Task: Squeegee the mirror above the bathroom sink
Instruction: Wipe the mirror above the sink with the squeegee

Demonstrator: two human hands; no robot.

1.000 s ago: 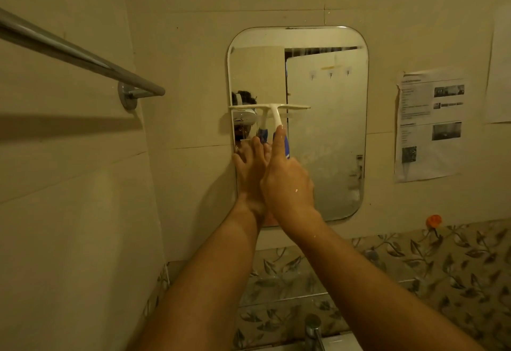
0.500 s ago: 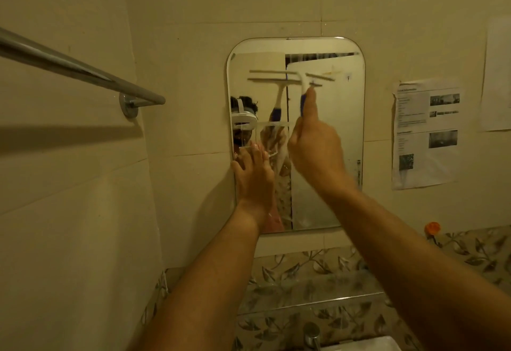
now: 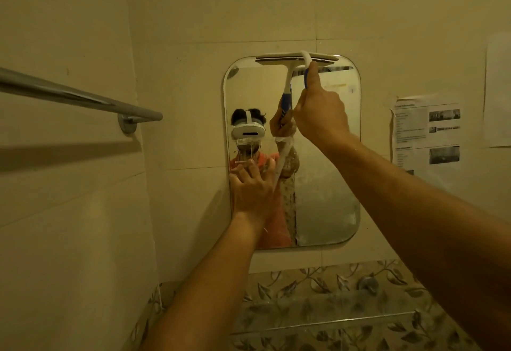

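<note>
Mirror (image 3: 326, 184): one, on the wall.
Squeegee (image 3: 297, 58): one, blade level on the mirror's top edge.
Right hand (image 3: 320, 112): curled round the squeegee's blue handle.
Left hand (image 3: 253, 187): fingers spread flat on the mirror's lower left.
Towel rail (image 3: 77, 96): one, left wall.
Paper sheets (image 3: 425, 134): two, right of mirror.

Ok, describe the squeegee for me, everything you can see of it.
The squeegee is T-shaped and looks plastic: a long white head with a darker strip under it, a curved white neck, a blue grip. The head lies level along the top edge of the mirror. The handle runs down into the right hand, which grips it with one finger stretched up the neck and hides most of it. Its reflection shows in the glass.
</note>
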